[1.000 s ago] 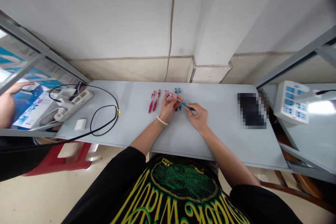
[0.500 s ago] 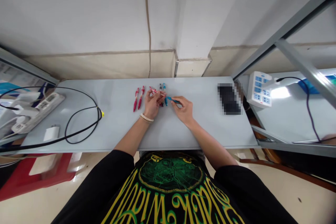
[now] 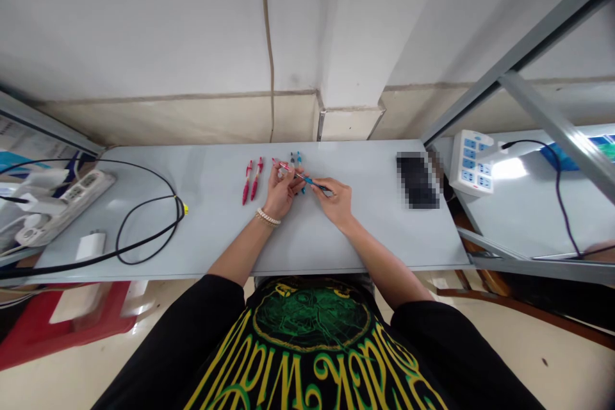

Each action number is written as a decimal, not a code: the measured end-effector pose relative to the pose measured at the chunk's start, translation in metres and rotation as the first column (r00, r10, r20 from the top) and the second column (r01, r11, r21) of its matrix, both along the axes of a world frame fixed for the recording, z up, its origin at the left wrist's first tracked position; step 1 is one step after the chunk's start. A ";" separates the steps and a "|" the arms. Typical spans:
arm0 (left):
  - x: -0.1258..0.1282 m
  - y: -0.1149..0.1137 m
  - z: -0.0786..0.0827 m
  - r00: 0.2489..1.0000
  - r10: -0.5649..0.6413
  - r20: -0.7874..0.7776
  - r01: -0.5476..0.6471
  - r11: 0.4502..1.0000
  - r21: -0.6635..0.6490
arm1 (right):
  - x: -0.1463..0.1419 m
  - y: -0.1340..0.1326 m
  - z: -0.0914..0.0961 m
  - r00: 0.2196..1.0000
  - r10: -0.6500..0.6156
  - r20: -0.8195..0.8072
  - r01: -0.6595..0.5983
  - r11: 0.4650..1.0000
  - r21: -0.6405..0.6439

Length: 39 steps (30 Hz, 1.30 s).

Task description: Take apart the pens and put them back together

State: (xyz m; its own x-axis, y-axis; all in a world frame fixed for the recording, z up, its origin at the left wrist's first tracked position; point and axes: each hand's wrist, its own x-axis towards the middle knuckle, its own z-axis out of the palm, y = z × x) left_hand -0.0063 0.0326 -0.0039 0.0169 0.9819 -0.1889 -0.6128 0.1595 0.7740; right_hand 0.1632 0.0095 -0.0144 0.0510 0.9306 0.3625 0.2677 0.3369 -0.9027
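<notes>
My left hand (image 3: 279, 197), with a beaded bracelet at its wrist, is closed around a pen barrel with red and clear parts (image 3: 284, 166). My right hand (image 3: 335, 200) pinches a blue pen piece (image 3: 319, 184), its tip pointing at the left hand. The two pieces lie roughly in one line between the hands; whether they touch, I cannot tell. Two red pens (image 3: 246, 184) lie side by side left of my left hand. Behind the fingers, a blue pen (image 3: 300, 159) and a dark-topped pen (image 3: 292, 158) are partly hidden.
On the grey table (image 3: 307, 243), a pixelated dark rectangle (image 3: 418, 180) lies to the right. Left are a black cable (image 3: 148, 205), a white charger (image 3: 91, 245) and a power strip (image 3: 72, 205). Another power strip (image 3: 473, 162) stands beyond the metal frame (image 3: 538, 102).
Both hands keep nearly the same place and grip, with the pen pieces still between them. The whole view has shifted slightly.
</notes>
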 end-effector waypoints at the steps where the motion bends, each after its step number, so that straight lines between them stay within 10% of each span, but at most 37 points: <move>1: 0.000 0.000 -0.001 1.000 -0.008 0.003 0.008 1.000 -0.006 | 0.000 0.000 -0.001 1.000 0.003 -0.011 -0.003 0.999 -0.039; 11: 0.005 -0.001 -0.006 1.000 -0.017 0.002 0.017 1.000 -0.015 | -0.007 0.000 -0.003 0.960 0.119 -0.255 -0.199 0.927 -0.317; 19: 0.000 0.001 -0.005 0.997 0.076 0.031 -0.077 0.997 0.018 | -0.002 0.003 -0.004 0.997 0.080 0.013 -0.078 0.992 -0.099; 27: 0.004 -0.002 0.002 0.999 0.012 0.044 -0.011 1.000 -0.007 | -0.006 -0.002 0.000 0.977 0.149 -0.152 -0.186 0.944 -0.274; 33: 0.001 -0.003 0.006 0.997 0.040 0.059 -0.039 0.999 -0.010 | -0.006 -0.001 0.002 0.998 0.057 -0.021 -0.059 0.996 -0.073; 39: 0.007 -0.005 0.006 0.997 0.002 0.079 0.000 1.000 -0.026 | -0.004 -0.001 0.005 0.987 0.111 -0.116 -0.137 0.959 -0.249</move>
